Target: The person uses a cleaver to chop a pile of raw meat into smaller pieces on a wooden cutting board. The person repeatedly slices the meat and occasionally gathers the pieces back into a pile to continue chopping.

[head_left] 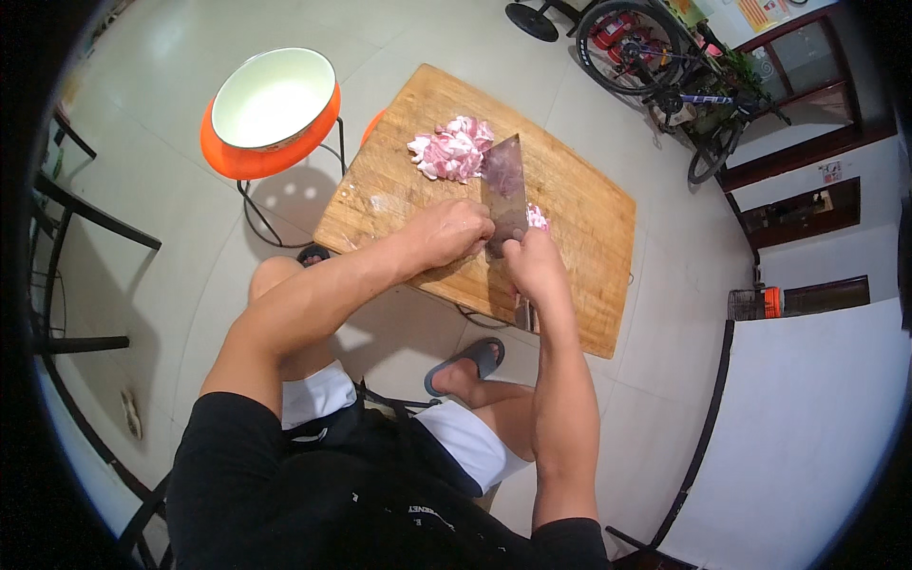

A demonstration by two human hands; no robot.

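Note:
A wide-bladed cleaver (504, 180) is in my right hand (535, 264), fingers wrapped around it near the base of the blade. Its handle end points back toward me. My left hand (450, 231) is closed beside the blade's left face, fingers curled in; what they press or hold is hidden. Under both hands lies a wooden cutting board (589, 256). Beyond my left hand sits a pile of cut pink-and-white raw meat (450, 150), its right side near the blade. A smaller bit of meat (538, 218) shows just right of the cleaver.
At the left, a white enamel basin (275, 100) rests on an orange round stool (223, 163) with black metal legs. A bicycle (665, 85) stands at the far right. Dark chair legs (95, 209) reach in from the left. My slippered foot (465, 367) is below the board.

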